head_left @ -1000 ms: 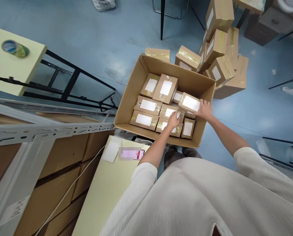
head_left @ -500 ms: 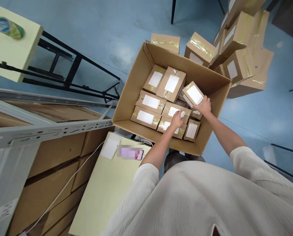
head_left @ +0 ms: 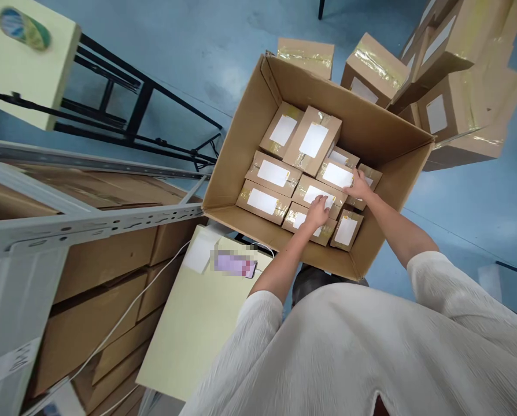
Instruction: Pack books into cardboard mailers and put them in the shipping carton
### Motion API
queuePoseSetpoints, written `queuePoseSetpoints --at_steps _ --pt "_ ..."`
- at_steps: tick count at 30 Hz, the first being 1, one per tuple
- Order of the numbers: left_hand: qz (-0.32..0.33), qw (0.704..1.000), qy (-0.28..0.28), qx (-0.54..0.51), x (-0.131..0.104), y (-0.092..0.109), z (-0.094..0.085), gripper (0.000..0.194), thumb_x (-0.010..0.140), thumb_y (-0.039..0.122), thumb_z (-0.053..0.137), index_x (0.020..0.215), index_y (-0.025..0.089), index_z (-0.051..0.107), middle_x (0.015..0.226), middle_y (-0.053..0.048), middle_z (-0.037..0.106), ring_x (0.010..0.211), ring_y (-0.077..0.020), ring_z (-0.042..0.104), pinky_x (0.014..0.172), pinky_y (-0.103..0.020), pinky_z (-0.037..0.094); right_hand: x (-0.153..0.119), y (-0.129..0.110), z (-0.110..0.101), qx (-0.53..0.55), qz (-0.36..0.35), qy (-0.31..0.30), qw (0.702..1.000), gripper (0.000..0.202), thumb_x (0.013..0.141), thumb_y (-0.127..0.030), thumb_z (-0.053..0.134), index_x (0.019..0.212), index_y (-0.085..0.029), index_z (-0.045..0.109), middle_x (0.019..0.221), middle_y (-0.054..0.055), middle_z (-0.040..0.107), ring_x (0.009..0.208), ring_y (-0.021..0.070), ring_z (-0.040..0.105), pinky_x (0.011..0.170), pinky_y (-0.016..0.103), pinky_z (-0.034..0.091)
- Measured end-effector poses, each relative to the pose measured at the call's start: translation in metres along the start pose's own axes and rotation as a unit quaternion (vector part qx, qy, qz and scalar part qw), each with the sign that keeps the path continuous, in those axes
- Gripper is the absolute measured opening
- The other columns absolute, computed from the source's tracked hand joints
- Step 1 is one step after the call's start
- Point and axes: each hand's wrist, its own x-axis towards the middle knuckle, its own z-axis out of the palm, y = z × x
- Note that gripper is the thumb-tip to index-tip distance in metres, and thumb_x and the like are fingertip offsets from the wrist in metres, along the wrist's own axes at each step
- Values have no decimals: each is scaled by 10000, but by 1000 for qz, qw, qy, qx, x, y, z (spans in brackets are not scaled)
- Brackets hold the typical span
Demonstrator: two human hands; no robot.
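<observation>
A large open cardboard carton [head_left: 236, 144] stands in front of me with several small taped boxes inside, each bearing a white label. My right hand [head_left: 359, 186] grips the right end of a small cardboard box [head_left: 335, 175], which lies nearly level among the others. My left hand [head_left: 318, 212] is over a labelled box [head_left: 302, 188] in the front middle, its fingers bent together at the label; whether they pinch something small is unclear. A taller box [head_left: 313, 141] stands left of the one in my right hand.
More taped boxes [head_left: 453, 110] are stacked beyond the carton at right. A pale tabletop [head_left: 189, 329] with a phone [head_left: 236, 264] is at lower left, beside a metal rack [head_left: 89, 225] of cartons. A can [head_left: 24, 28] lies on another table.
The small box in my right hand has gone down from a tilted position to lie among the other boxes. My left hand stays over the same box. The view has shifted slightly.
</observation>
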Motion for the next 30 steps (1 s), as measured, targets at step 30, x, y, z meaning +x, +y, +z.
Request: queuePoseSetpoints --at_steps 30 --pt "105 992 65 39 -127 34 -76 549 985 164 589 1533 174 621 1647 -177 548 1550 -321 541 1331 -480 428 -221 -78 52 14 -50 75 996 613 1004 -398 578 1587 -210 580 1737 184 413 1544 430 469 1262 595 446"
